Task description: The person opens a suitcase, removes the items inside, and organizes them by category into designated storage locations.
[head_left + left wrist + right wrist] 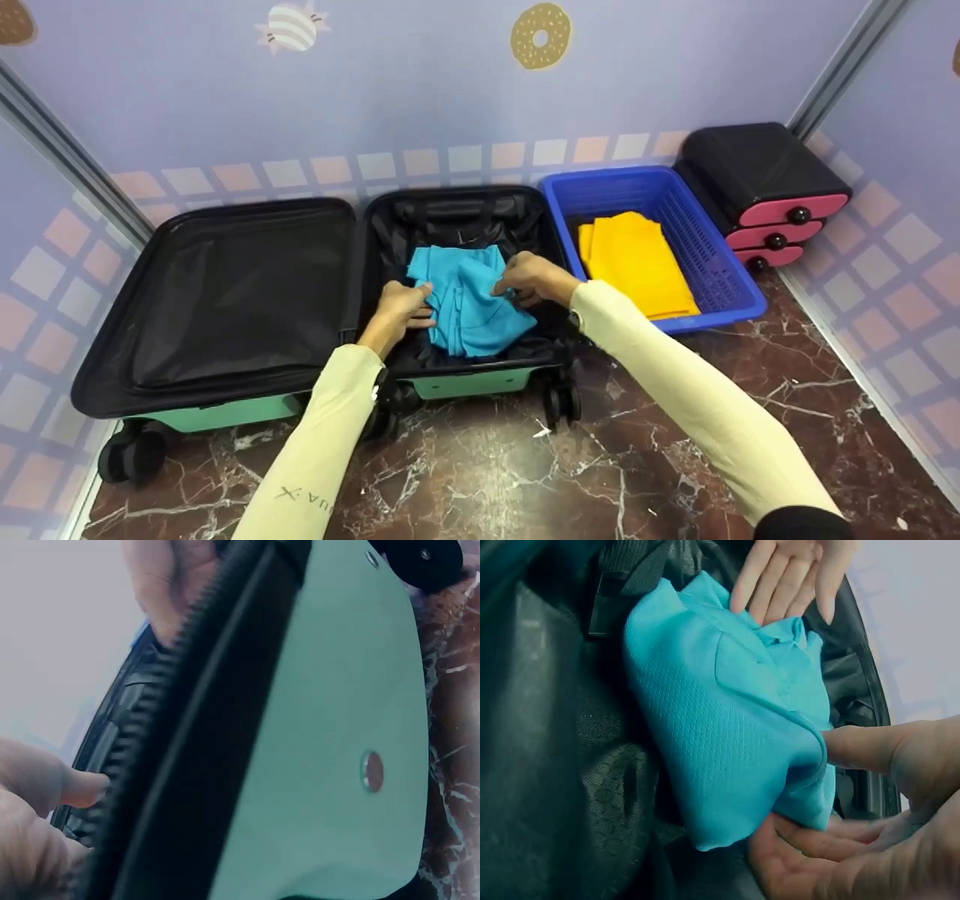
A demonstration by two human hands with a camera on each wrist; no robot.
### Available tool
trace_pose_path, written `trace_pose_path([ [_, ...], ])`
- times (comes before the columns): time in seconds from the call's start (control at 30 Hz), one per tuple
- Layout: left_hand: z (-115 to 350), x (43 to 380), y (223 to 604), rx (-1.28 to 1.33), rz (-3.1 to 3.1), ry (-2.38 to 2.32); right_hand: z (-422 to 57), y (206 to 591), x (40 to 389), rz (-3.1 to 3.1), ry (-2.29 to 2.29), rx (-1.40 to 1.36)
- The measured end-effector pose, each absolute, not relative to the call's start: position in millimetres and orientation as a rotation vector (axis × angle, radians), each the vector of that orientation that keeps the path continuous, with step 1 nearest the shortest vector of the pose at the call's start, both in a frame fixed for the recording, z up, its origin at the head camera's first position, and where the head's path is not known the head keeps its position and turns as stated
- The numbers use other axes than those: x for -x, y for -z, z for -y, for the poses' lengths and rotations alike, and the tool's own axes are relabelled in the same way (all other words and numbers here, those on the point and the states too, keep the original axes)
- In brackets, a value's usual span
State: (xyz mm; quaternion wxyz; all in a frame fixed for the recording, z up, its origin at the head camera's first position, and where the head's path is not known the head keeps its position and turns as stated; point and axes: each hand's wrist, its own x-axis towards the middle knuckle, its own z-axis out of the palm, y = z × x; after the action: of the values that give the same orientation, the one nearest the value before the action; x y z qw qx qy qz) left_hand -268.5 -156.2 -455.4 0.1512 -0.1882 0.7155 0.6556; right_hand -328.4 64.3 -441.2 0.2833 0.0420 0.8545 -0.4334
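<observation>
The turquoise cloth [466,307] lies rumpled in an open suitcase [240,292], in the half beside the blue basket [701,232], which holds yellow cloth [637,262]. The right hand [530,277] pinches the turquoise cloth's edge; the left hand [400,304], fingers extended, touches its opposite side.

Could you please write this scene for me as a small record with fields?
Left hand: fingers fairly straight, at the left edge of the blue cloth
Right hand: holds the blue cloth between thumb and fingers
Blue cloth: rumpled, in the suitcase's right half
Suitcase: open
Basket: blue, right of suitcase, holding yellow cloth
Drawer cabinet: black, pink fronts
</observation>
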Motion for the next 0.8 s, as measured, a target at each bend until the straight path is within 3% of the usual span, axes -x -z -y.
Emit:
trace_pose_path([
  [0.8,144.6,278.2,462.7,0.419,-2.214,-1.527,-67.8,451.1,338.9,-2.334,1.203,-0.064],
])
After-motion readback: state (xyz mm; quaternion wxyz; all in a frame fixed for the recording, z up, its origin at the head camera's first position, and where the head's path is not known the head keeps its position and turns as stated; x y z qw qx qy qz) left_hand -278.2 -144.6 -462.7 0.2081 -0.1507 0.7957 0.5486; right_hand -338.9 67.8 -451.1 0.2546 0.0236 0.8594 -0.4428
